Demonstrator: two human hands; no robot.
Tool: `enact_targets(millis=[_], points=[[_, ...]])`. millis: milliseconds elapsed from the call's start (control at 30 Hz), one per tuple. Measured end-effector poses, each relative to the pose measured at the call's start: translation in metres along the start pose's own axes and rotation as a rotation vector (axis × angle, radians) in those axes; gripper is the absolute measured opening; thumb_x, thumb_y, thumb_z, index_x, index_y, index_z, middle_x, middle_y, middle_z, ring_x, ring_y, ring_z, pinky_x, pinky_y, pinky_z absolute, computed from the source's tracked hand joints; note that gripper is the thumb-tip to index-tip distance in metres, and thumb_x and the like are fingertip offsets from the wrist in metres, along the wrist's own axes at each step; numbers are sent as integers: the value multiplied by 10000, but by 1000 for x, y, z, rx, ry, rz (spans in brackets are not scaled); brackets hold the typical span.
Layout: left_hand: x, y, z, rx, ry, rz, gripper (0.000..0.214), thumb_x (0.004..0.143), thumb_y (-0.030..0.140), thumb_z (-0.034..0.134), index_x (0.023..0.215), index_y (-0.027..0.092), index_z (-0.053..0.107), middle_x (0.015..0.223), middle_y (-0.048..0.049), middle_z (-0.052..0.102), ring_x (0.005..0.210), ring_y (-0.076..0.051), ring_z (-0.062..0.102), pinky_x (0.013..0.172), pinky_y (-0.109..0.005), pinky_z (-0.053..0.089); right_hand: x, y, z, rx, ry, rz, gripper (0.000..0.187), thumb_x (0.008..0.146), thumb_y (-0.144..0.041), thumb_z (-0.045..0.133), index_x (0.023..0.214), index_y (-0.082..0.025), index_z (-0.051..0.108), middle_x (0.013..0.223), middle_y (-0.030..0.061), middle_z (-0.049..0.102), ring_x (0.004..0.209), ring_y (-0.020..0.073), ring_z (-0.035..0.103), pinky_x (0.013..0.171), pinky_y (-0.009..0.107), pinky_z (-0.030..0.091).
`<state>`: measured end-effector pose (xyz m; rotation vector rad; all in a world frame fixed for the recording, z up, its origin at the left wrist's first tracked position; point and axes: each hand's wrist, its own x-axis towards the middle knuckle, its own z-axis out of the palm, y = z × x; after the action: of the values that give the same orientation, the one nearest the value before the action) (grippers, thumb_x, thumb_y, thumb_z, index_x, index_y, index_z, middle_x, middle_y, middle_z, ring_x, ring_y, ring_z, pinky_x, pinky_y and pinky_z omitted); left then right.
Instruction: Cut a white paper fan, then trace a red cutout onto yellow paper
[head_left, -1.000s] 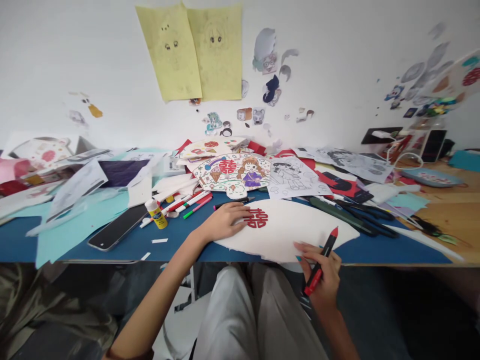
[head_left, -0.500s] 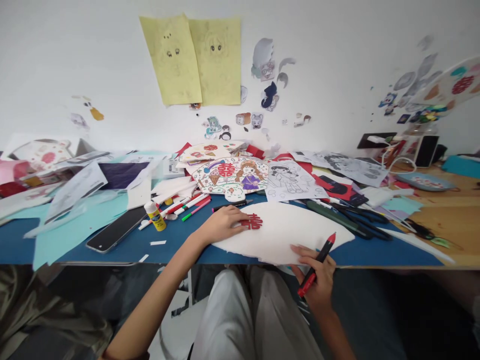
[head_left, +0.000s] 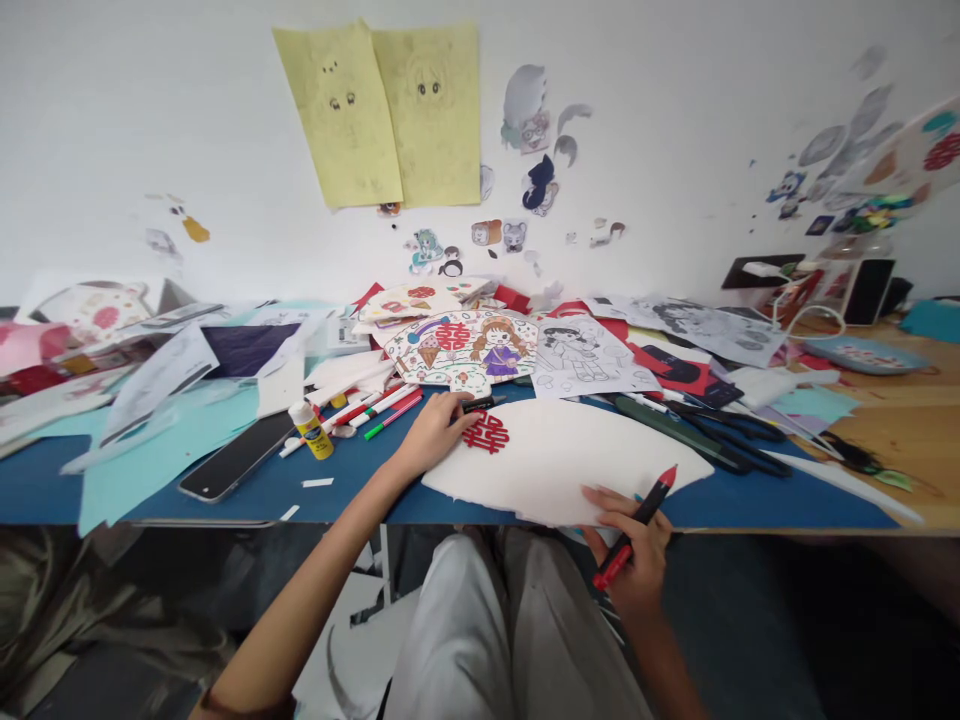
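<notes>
A white fan-shaped card (head_left: 570,450) lies at the table's front edge, with a red double-happiness character (head_left: 487,433) tilted on its upper left. My left hand (head_left: 436,432) is at the card's left corner, its fingers closed over the near end of a black marker (head_left: 481,403) lying behind the card. In my right hand (head_left: 634,545) a red-and-black pen (head_left: 636,528) slants between the fingers, red tip upward. Fingertips of that hand also rest on the card's lower right edge. Behind the card is a coloured fan (head_left: 469,350) with a drawn girl and a red character.
A glue stick (head_left: 310,430), a phone (head_left: 236,458) and several felt pens (head_left: 390,405) lie to the left. Black scissors (head_left: 739,440) and a green tool (head_left: 679,435) lie right of the card. Line drawings (head_left: 589,355) and paper pile up along the wall.
My left hand has slid left and up off the red character to the black marker. The character now sits further left and tilted. My right hand has kept its pen and place.
</notes>
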<state>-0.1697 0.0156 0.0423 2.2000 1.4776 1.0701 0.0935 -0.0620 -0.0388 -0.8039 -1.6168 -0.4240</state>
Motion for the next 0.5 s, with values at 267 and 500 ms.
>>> enact_targets(millis=[267, 500], points=[[-4, 12, -4, -6, -213, 166, 198, 844, 254, 553, 1016, 212, 643, 1096, -48, 646, 1044, -196, 551, 955, -345, 418, -1, 0, 0, 2, -10, 16, 145, 805, -216, 636, 823, -211, 493, 907, 30, 707, 836, 224, 668, 794, 410, 411], [-9, 11, -5, 50, -366, 314, 301, 873, 231, 509, 1161, 210, 593, 1400, -104, 430, 1298, -218, 400, 1080, -376, 342, -3, 1, 0, 17, -12, 13, 163, 794, -187, 645, 842, -207, 490, 921, 45, 705, 854, 225, 662, 808, 419, 415]])
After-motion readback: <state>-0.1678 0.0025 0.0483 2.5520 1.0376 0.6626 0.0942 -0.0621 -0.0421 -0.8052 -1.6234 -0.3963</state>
